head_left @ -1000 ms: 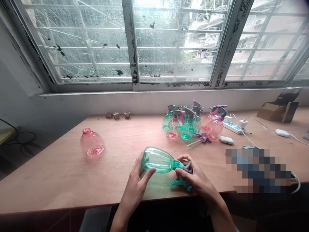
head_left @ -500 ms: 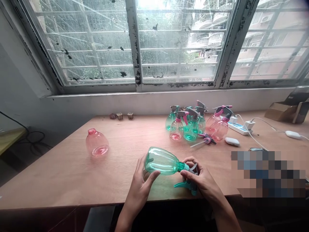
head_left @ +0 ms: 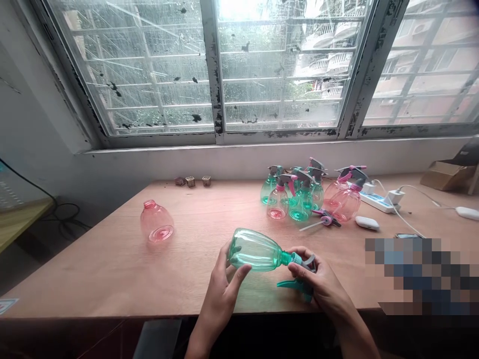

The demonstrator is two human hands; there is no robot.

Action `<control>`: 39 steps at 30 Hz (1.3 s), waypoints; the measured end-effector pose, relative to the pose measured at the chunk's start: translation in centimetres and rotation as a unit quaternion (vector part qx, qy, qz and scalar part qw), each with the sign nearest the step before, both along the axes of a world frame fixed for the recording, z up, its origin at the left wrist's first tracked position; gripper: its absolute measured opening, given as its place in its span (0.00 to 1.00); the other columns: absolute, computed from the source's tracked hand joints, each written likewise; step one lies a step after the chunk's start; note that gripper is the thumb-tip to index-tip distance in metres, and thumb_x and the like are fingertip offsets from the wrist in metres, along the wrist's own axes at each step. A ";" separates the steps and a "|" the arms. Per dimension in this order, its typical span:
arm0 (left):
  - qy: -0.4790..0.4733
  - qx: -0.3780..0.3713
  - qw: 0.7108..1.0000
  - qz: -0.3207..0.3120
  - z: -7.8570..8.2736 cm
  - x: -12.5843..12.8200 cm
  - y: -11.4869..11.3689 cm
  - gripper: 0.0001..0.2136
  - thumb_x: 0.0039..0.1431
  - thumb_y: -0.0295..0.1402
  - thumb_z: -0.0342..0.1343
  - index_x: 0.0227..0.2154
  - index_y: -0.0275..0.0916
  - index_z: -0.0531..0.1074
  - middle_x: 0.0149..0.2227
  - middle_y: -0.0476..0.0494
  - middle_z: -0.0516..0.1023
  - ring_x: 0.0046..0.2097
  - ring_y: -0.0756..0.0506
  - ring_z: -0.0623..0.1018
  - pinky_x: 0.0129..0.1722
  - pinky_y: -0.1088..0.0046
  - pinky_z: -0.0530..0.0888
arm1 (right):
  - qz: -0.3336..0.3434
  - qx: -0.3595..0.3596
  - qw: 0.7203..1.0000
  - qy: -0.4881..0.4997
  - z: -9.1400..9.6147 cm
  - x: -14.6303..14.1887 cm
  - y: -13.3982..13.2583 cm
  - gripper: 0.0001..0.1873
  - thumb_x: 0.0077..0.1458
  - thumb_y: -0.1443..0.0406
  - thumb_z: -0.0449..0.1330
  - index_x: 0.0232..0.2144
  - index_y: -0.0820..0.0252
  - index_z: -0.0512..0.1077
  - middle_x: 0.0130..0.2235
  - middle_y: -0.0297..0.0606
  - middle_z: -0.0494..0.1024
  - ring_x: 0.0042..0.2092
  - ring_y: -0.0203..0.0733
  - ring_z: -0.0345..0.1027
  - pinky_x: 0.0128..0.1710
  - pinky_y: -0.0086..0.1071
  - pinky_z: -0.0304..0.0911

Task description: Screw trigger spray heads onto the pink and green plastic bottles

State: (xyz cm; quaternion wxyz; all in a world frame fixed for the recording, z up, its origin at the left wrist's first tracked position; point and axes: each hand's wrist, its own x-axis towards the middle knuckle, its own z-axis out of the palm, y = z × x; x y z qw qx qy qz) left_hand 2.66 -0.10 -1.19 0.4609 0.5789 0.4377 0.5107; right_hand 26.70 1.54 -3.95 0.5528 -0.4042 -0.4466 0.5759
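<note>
A clear green spray bottle (head_left: 256,250) lies on its side in the air above the front of the table, its neck pointing right. Fingers of my left hand (head_left: 224,284) are wrapped round its base end, the thumb pressed along the lower side. At the neck, my right hand (head_left: 324,279) grips the grey and teal spray head (head_left: 299,285), thumb and fingers at its collar. Its teal part hangs below the neck. My palm hides some of the head, and I cannot tell how tightly the collar sits.
A pink bottle without a head (head_left: 157,223) stands at left on the wooden table (head_left: 112,274). Several green and pink spray bottles (head_left: 300,202) cluster at back right, beside a loose pink and black spray head (head_left: 326,218), a white case (head_left: 367,223) and a power strip (head_left: 379,202).
The view has shifted slightly, so things sit a little further right in the picture. Both hands keep the same hold on the bottle and its spray head.
</note>
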 end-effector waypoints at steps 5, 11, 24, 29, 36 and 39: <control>-0.004 -0.003 1.000 0.005 -0.3 -0.3 0.2 0.39 0.59 0.46 0.66 0.68 0.48 0.54 0.68 0.38 0.65 0.69 0.36 0.68 0.66 0.58 0.70 | -0.018 0.008 0.999 -0.045 0.1 0.1 -0.2 0.28 0.49 0.48 0.75 0.43 0.62 0.78 0.27 0.31 0.73 0.30 0.35 0.63 0.30 0.28 0.59; 0.057 0.033 0.997 -0.047 0.0 -0.5 -0.1 0.37 0.64 0.44 0.62 0.71 0.52 0.52 0.74 0.43 0.54 0.73 0.38 0.60 0.73 0.57 0.61 | 0.001 0.033 0.997 -0.074 0.4 -0.3 -0.5 0.25 0.54 0.47 0.72 0.38 0.62 0.75 0.29 0.35 0.77 0.29 0.37 0.66 0.31 0.30 0.62; 0.120 0.084 0.989 0.028 -0.7 -0.7 0.8 0.34 0.62 0.45 0.64 0.68 0.61 0.59 0.71 0.49 0.63 0.72 0.37 0.61 0.73 0.53 0.56 | 0.021 0.041 0.997 -0.055 0.2 -0.3 -0.6 0.25 0.55 0.49 0.71 0.44 0.60 0.73 0.29 0.33 0.79 0.31 0.39 0.71 0.34 0.32 0.69; 0.129 0.061 0.989 0.032 -0.3 -0.5 0.3 0.35 0.63 0.47 0.63 0.69 0.54 0.57 0.72 0.44 0.63 0.72 0.36 0.62 0.73 0.51 0.58 | 0.011 0.037 0.998 -0.042 -0.3 -0.2 -0.4 0.25 0.55 0.49 0.72 0.45 0.60 0.72 0.29 0.33 0.78 0.32 0.40 0.72 0.35 0.32 0.71; 0.080 0.034 0.996 0.022 0.2 -0.3 -0.1 0.31 0.63 0.48 0.61 0.65 0.43 0.64 0.68 0.35 0.68 0.72 0.32 0.64 0.71 0.48 0.62 | 0.018 0.028 0.999 -0.021 0.0 -0.9 -0.9 0.25 0.48 0.51 0.76 0.40 0.59 0.73 0.28 0.30 0.75 0.30 0.39 0.70 0.33 0.37 0.77; 0.106 0.073 0.991 0.033 0.0 -0.3 0.2 0.30 0.65 0.46 0.60 0.67 0.47 0.63 0.70 0.39 0.66 0.73 0.34 0.61 0.72 0.49 0.59 | 0.005 0.021 0.999 -0.030 0.0 -0.7 -0.8 0.26 0.50 0.49 0.75 0.41 0.58 0.74 0.27 0.30 0.75 0.30 0.40 0.70 0.32 0.35 0.74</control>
